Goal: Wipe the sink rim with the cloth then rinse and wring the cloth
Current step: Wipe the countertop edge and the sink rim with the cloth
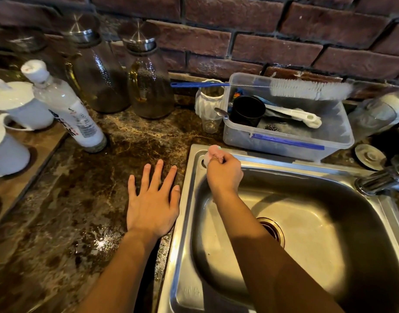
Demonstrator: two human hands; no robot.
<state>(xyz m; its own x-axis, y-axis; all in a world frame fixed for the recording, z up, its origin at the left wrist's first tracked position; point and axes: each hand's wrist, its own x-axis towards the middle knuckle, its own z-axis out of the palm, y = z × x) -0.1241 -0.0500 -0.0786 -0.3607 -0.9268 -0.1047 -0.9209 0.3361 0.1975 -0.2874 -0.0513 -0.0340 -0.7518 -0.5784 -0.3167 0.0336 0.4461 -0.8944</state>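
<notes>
Right hand gripping pink cloth at sink rim far-left corner, left hand flat on countertop beside sink's left edge

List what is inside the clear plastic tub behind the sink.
The tub holds a black cup, a white scoop, a metal scourer and a spoon. Whatever lies beneath the cup is hidden.

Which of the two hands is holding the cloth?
The right hand, gripping the bunched pink cloth at the steel sink's rim. The left hand lies flat, empty, on the marble counter.

2 glass jars stand behind a white bottle.
</notes>
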